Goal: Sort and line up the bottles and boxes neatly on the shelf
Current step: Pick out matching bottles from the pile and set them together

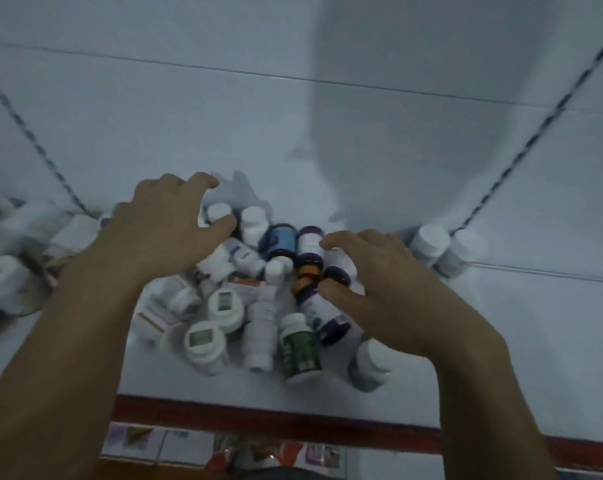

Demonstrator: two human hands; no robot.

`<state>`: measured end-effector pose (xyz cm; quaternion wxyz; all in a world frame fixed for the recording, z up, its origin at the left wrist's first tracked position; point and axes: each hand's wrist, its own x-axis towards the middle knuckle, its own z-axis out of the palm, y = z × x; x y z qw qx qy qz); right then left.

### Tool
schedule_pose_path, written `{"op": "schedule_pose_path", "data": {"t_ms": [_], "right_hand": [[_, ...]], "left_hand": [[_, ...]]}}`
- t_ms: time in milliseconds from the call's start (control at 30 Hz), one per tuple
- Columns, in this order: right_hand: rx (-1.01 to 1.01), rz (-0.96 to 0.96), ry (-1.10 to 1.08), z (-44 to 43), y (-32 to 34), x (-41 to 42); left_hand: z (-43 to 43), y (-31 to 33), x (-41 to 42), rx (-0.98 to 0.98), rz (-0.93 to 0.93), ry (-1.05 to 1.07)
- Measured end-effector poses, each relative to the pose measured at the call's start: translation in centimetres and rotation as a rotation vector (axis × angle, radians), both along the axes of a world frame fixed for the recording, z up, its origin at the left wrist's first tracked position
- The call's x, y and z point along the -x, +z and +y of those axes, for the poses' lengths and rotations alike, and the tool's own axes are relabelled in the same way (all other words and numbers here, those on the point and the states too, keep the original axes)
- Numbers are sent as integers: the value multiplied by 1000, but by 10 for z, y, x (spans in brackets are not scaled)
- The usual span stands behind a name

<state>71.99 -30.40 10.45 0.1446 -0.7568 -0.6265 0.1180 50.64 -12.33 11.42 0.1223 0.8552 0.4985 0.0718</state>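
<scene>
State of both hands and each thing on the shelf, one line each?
Left hand: grips white-capped bottle.
Right hand: grips purple-capped bottle.
Green bottle: lying on side, capped.
Blue bottle: lying in pile.
Tall white bottle: lying down.
Orange-striped box: lying flat.

Looked like a pharmacy or shop aisle.
Gave itself away by a white display shelf (501, 341) with a red front edge (293, 422), slotted strips (535, 129) up the back, jumbled pill bottles (300, 351) and boxes (154, 315), more packets (137, 441) below.
</scene>
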Motion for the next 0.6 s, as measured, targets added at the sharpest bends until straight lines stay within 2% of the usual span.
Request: {"op": "schedule_pose_path", "data": {"t_ms": [133, 233, 333, 467, 600], "right_hand": [[-50, 58, -107, -59, -11, -92], [-177, 125, -279, -83, -34, -156], [-252, 172, -357, -79, -57, -203], [-164, 162, -363, -49, -80, -221], [-77, 137, -436, -23, -87, -209]], "left_hand": [[-46, -8, -110, 80, 90, -196], [-73, -20, -193, 119, 26, -332], [-99, -39, -259, 108, 12, -341], [-100, -58, -289, 213, 107, -319], [-89, -70, -283, 207, 311, -315]]}}
